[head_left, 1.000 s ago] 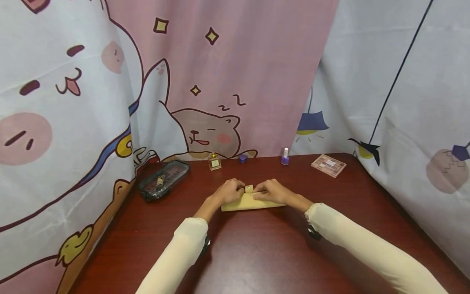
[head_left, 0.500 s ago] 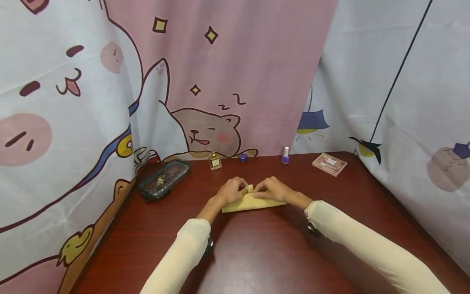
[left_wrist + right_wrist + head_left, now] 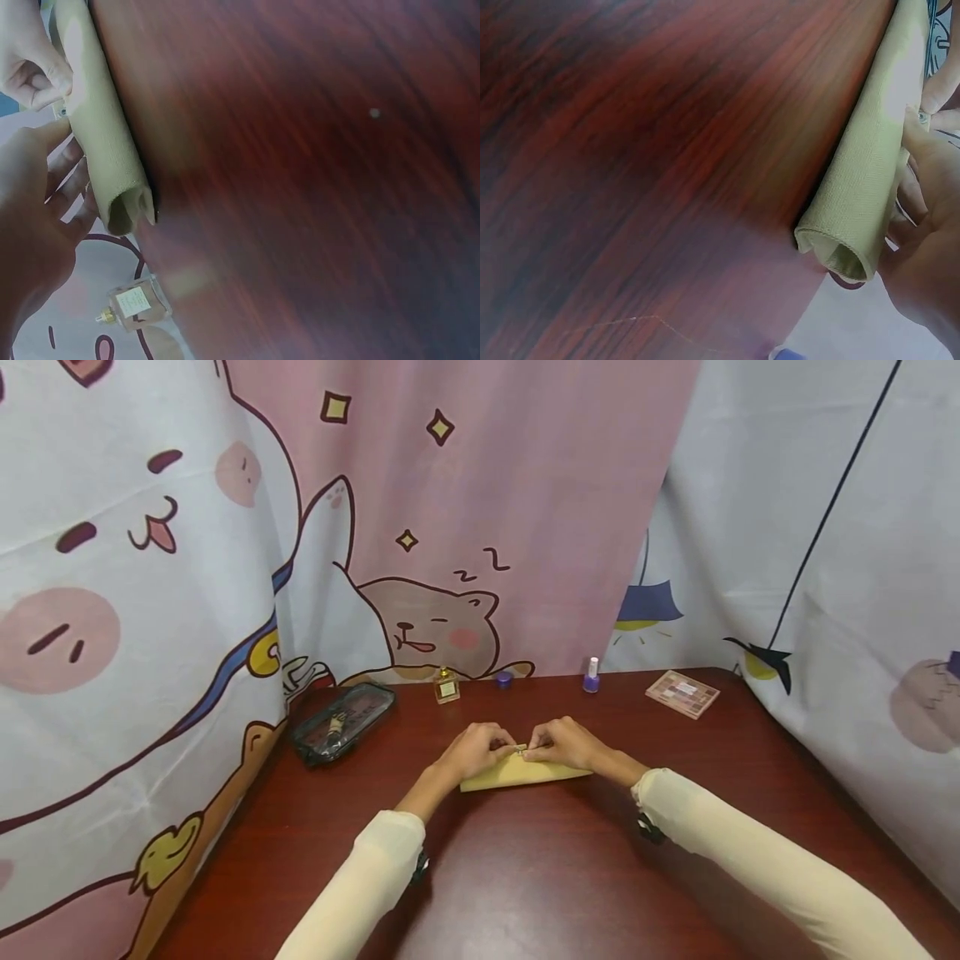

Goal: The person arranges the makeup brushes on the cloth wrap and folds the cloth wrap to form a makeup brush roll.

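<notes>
A pale yellow rolled pouch (image 3: 525, 774) lies crosswise on the table, its hollow end showing in the left wrist view. A short strap with a metal snap (image 3: 521, 748) sits at the middle of its far edge, partly covered by fingertips. My left hand (image 3: 474, 750) pinches the strap area from the left, its other fingers behind the roll (image 3: 109, 135). From the right, my right hand (image 3: 567, 743) pinches the roll beside the snap, thumb on the near side and fingers behind, as the right wrist view shows. The fingertips of both hands nearly meet.
Along the back edge stand a perfume bottle (image 3: 446, 686), a small purple jar (image 3: 504, 679) and a purple nail polish bottle (image 3: 592, 677). A makeup palette (image 3: 682, 694) lies at the back right. At the left is a clear black-edged case (image 3: 360, 714). Printed curtains hang behind and beside the table.
The strap stood up past the roll with its snap showing; now it is lower and mostly under the fingertips. Both hands have drawn closer together. The head view has shifted slightly.
</notes>
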### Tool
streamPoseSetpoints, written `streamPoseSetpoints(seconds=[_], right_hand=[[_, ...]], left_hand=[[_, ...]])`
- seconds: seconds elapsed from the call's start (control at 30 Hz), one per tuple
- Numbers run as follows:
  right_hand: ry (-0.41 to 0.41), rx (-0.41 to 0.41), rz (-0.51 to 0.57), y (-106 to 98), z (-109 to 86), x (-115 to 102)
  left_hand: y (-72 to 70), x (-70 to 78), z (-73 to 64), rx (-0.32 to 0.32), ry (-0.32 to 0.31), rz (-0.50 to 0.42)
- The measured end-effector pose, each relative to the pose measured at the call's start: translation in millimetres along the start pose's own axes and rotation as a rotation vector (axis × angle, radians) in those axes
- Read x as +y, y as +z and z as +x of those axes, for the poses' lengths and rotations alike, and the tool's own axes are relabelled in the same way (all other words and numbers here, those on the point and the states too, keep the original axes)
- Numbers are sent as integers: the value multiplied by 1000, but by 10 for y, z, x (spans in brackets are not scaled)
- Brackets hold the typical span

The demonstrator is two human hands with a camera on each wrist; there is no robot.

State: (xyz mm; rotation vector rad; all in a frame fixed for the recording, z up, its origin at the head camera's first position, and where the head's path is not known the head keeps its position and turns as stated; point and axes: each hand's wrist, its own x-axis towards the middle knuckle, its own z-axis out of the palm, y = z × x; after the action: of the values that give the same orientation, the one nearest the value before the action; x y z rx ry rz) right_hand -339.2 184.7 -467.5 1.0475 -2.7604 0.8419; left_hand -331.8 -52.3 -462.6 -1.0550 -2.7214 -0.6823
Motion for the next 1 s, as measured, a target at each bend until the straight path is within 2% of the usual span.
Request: streamPoseSetpoints(seconds=[0.23,0.4,0.57,0.77,1.0], right_hand=[[-21,13,-34,2,-14,28],[2,1,-57,8,-18,32],[-9,4,-46,36,-17,42],[-62,24,-2,86,-40,66],[-120,18,-14,88,-25,65]], left_hand=[[-38,99,-13,-70,28,108],[-29,153,-34,-101,31,163],[22,168,-37,-85,22,197],[79,161,-29,-61,15,228],[86,172,-15,-63,29,282]])
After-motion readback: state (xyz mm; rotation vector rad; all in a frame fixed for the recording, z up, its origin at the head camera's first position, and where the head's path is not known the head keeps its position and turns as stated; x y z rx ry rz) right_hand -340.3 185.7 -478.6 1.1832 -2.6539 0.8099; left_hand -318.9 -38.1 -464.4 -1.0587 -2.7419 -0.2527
